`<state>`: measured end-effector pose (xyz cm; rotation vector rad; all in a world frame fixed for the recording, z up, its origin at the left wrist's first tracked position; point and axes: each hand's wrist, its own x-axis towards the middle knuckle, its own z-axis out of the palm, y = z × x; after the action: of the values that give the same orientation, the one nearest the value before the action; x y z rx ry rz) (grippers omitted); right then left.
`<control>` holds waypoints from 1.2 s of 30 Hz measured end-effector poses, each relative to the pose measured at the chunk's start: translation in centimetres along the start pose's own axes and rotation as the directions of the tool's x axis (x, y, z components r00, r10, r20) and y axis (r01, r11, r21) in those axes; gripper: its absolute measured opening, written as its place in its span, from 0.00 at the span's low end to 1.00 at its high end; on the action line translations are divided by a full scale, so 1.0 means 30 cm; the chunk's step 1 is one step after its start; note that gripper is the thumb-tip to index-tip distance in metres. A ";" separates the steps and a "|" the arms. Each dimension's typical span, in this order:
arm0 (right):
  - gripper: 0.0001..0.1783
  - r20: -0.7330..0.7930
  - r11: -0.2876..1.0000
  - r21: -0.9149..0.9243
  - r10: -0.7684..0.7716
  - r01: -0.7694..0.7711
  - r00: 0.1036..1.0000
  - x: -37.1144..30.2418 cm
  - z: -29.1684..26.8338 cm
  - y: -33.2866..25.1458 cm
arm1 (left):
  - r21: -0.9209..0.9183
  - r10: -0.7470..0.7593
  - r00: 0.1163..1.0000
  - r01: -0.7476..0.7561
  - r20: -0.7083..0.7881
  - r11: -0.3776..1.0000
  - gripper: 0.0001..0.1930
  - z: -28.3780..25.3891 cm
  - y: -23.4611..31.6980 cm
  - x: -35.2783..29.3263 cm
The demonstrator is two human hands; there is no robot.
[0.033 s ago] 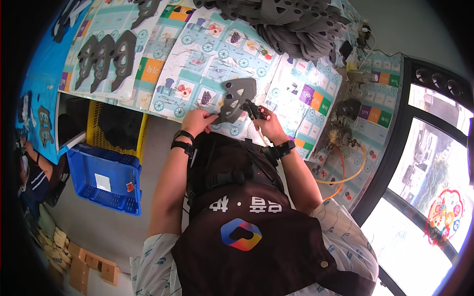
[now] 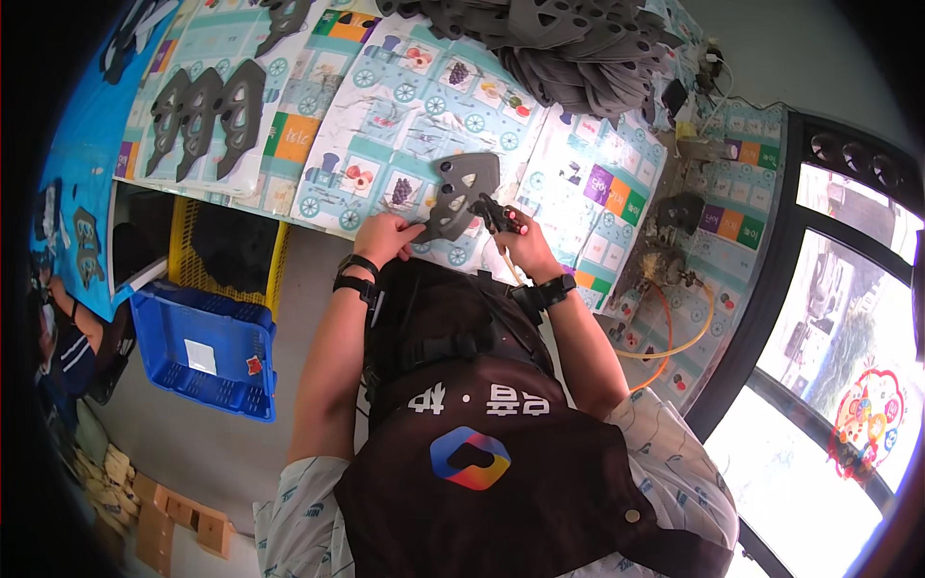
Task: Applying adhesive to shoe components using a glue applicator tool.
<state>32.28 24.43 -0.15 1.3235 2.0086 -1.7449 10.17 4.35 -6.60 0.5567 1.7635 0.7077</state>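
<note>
A flat dark-grey piece with several cut-out holes [image 2: 485,173] lies near the front edge of the patterned table covering [image 2: 385,125]. My left hand [image 2: 387,238] pinches its lower left corner between thumb and fingers. In my right hand [image 2: 532,252] is a small black gun-like tool with red ends [image 2: 501,218], its tip at the right edge of the piece. A thin pale hose [image 2: 512,270] hangs below that hand. The tool's exact kind cannot be made out.
Similar grey pieces [image 2: 241,106] lie at the left, and a big pile of them [image 2: 578,63] at the back. A blue crate [image 2: 260,371] and a yellow crate [image 2: 283,255] stand below the table. Another person's arm [image 2: 77,318] shows far left. Hoses [image 2: 668,337] hang right.
</note>
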 end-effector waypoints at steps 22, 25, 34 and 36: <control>0.16 -0.177 0.988 0.144 -0.036 0.062 0.983 0.018 -0.016 -0.002 | 0.002 -0.033 0.999 0.033 0.008 0.999 0.23 -0.004 0.020 -0.004; 0.17 -0.190 0.987 0.151 -0.027 0.056 0.981 0.016 -0.013 -0.022 | 0.008 -0.031 0.999 0.031 0.007 0.999 0.23 -0.007 0.009 -0.002; 0.12 -0.198 0.973 0.216 -0.035 0.078 0.980 0.007 -0.014 -0.087 | 0.006 -0.030 0.999 0.030 0.012 1.000 0.23 -0.006 0.010 -0.002; 0.12 -0.195 0.975 0.207 -0.037 0.078 0.980 0.011 -0.010 -0.089 | 0.007 -0.028 1.000 0.028 0.011 1.000 0.23 -0.007 0.008 -0.002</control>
<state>30.33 25.05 1.63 1.5667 2.0197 -1.9769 9.99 4.44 -6.36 0.5390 1.7605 0.6777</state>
